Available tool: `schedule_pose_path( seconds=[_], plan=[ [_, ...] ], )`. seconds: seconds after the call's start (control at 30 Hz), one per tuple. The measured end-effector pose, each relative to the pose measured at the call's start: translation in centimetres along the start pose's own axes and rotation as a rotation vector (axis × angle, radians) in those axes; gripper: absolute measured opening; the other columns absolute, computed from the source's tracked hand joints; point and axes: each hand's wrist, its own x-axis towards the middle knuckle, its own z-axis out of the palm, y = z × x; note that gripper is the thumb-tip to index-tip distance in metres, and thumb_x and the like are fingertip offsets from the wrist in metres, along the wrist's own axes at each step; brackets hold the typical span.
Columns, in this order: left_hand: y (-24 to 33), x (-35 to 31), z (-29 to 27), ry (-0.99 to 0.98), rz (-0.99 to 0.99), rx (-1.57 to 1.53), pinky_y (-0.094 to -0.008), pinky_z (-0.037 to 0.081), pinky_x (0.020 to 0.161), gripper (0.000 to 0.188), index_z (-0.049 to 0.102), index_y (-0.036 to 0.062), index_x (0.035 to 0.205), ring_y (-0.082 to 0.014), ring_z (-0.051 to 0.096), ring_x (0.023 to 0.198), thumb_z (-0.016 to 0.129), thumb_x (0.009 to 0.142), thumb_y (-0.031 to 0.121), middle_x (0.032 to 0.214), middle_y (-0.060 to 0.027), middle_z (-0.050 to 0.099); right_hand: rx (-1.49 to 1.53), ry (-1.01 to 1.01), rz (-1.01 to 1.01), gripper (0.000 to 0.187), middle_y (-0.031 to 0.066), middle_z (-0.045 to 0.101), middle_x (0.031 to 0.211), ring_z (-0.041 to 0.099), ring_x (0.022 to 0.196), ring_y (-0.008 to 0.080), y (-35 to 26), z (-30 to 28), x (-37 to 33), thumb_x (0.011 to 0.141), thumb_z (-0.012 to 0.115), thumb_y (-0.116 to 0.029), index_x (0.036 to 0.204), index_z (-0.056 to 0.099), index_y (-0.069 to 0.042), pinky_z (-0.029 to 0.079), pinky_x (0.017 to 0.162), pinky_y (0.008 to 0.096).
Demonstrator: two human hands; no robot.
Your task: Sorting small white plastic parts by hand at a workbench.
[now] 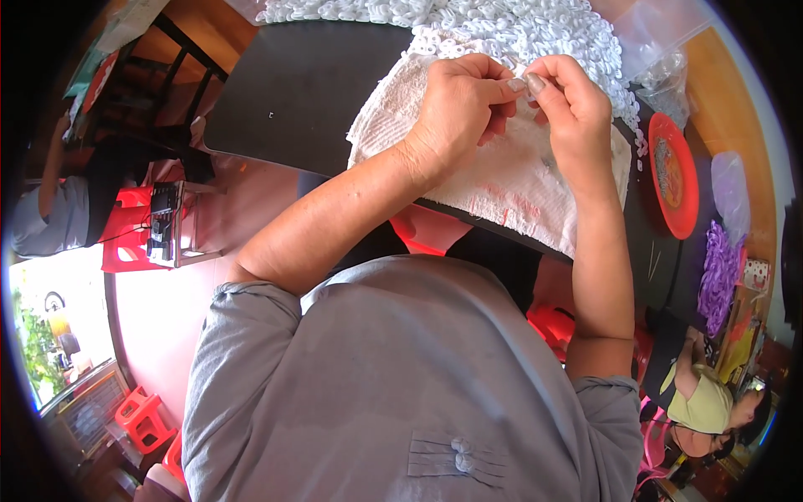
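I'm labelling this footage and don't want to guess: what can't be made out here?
- Head view: what, if anything, lies between the fingertips of the left hand and right hand; the fingers cover it.
- Head view: the far end of the white pile; the top edge cuts it off.
- Head view: the single bits in the red dish; too small.

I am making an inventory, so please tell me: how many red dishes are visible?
1. The red dish is to the right of the towel and the right hand. Another could be hidden under the white pieces.
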Motion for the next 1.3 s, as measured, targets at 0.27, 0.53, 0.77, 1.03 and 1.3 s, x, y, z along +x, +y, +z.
schedule_pose_path(
  seconds=[0.27, 0.53, 0.77, 1.03, 1.3],
  plan=[
    [-0.3, 0.3, 0.0, 0.029, -0.051, -0.14, -0.0252, 0.034, 0.04, 0.013, 0.058, -0.0029, 0.086, -0.013, 0.048, 0.046, 0.063, 0.086, 0.009, 0.065, -0.0081, 0.057, 0.34, 0.13, 0.261, 0.014, 0.0002, 0.065, 0.087, 0.059, 0.075, 0.0094, 0.5, 0.0, 0.3, 0.091, 0.058, -0.006, 0.104, 0.064, -0.004, 0.044, 0.061, 0.0226],
    [0.1, 0.6, -1.0, 0.133, -0.003, -0.261, -0.0271, 0.037, 0.043, 0.012, 0.059, -0.0019, 0.087, -0.0153, 0.05, 0.05, 0.062, 0.085, 0.01, 0.068, -0.008, 0.058, -0.568, -0.114, -0.029, 0.016, 0.0157, 0.065, 0.091, 0.066, 0.081, 0.0286, 0.9, 0.3, -0.1, 0.079, 0.06, 0.0, 0.095, 0.062, -0.001, 0.05, 0.07, 0.0375],
    [0.0, 0.6, -0.8, 0.071, -0.059, -0.166, -0.0262, 0.036, 0.042, 0.012, 0.06, -0.0011, 0.079, -0.0134, 0.05, 0.049, 0.064, 0.084, 0.009, 0.065, -0.0066, 0.058, -0.623, -0.179, 0.011, 0.013, 0.0148, 0.065, 0.091, 0.063, 0.083, 0.0352, 0.7, -0.9, -0.4, 0.076, 0.064, -0.003, 0.089, 0.061, -0.001, 0.048, 0.072, 0.0418],
    [-0.1, 0.4, -0.3, 0.023, -0.034, -0.062, -0.0249, 0.035, 0.04, 0.014, 0.059, -0.0012, 0.08, -0.012, 0.049, 0.047, 0.066, 0.084, 0.01, 0.065, -0.0063, 0.057, -0.72, -0.216, 0.099, 0.013, 0.017, 0.065, 0.089, 0.062, 0.083, 0.0379, 1.4, -1.8, -0.5, 0.078, 0.066, -0.006, 0.087, 0.06, 0.0, 0.047, 0.072, 0.0448],
    [-0.2, 0.2, 0.0, 0.019, -0.017, -0.053, -0.023, 0.035, 0.038, 0.013, 0.06, -0.0002, 0.077, -0.0093, 0.049, 0.045, 0.065, 0.083, 0.011, 0.062, -0.0051, 0.058, 0.245, -0.116, 0.461, 0.013, -0.0003, 0.06, 0.073, 0.054, 0.068, 0.0074, 0.6, -3.2, 0.4, 0.089, 0.062, -0.014, 0.092, 0.064, -0.003, 0.038, 0.06, 0.0226]
  ],
)
